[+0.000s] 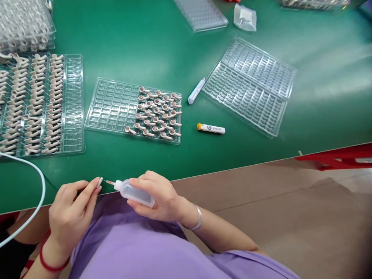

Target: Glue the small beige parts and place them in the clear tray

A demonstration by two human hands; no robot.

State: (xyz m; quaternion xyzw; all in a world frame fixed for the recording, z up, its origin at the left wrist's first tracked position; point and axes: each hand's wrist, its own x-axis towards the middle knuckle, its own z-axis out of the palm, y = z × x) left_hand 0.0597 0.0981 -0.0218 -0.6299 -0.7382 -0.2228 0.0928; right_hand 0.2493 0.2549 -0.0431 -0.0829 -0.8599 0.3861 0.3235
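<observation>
My left hand (71,209) pinches a small beige earbud part (99,182) between thumb and fingers near the table's front edge. My right hand (157,195) is wrapped round a small clear squeeze bottle (135,192) lying sideways. Its thin nozzle tip (109,182) points left at the part, almost touching it. Beyond the hands lies a clear plastic tray (112,106) whose right half holds several of the same beige parts (158,114).
A full tray of parts (72,104) lies at the left, with stacked trays (23,23) behind it. Empty clear trays (250,85) lie at the right. A white lighter (211,128) and a white cap-like piece (196,91) sit between them. A white cable (40,182) curves at the left.
</observation>
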